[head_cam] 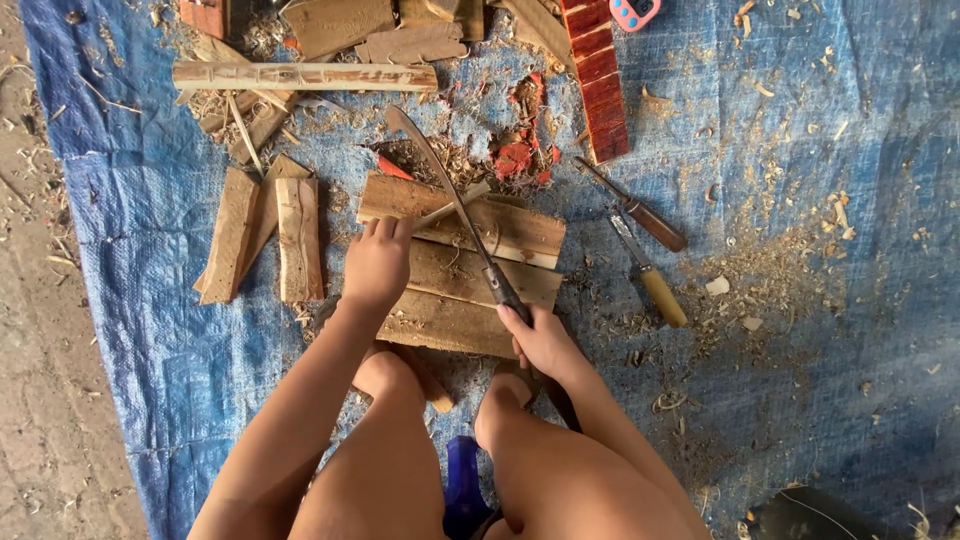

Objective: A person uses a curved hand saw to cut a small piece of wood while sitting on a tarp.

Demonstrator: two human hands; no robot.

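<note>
I sat on a blue tarp [800, 400] spread over the dirt ground [40, 350]. Wood shavings [770, 260] littered it. A stack of boards [455, 270] lay at the centre. At nine o'clock lay three short planks [265, 235]; at eleven, a pale stick [300, 76]. A red slat [597, 85] lay at one o'clock, and two chisels [645, 250] at three.

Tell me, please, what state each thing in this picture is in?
Left hand: gripping a thin stick on the wooden boards.
Right hand: closed on the curved knife, blade laid across the stick.
Two chisels: lying unused on the blue tarp.
Bamboo length: lying flat.
</note>
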